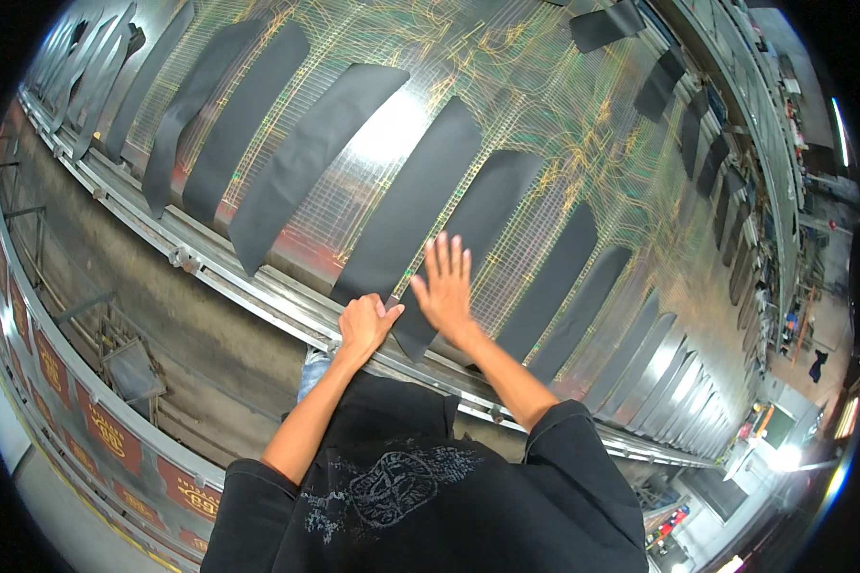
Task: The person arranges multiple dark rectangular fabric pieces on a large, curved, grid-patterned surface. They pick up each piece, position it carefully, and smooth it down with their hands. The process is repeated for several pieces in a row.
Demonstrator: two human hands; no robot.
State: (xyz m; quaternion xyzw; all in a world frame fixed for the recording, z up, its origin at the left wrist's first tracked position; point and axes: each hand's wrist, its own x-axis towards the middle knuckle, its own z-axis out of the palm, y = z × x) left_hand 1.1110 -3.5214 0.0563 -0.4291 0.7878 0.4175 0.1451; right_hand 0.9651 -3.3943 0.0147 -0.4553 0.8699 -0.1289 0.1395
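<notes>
My right hand [446, 291] lies flat with fingers spread on a dark grey cut sheet piece [499, 191], whose lower end reaches the table's near edge. My left hand [365, 327] is closed, its thumb and forefinger pinched at that piece's near left corner. Just left of it, another dark grey piece [416, 196] runs up the table, its near end by my left knuckles. The pieces look smooth and flexible, like rubber or leather. They lie on a long shiny metal table [301, 256] covered with yellow, green and red lines.
More dark pieces [306, 158] lie in a row along the near edge, with others [607, 27] along the far side. A metal rail [201, 265] with small fittings borders the table. Behind me to the left stands a barrier with red-brown printed panels [115, 435].
</notes>
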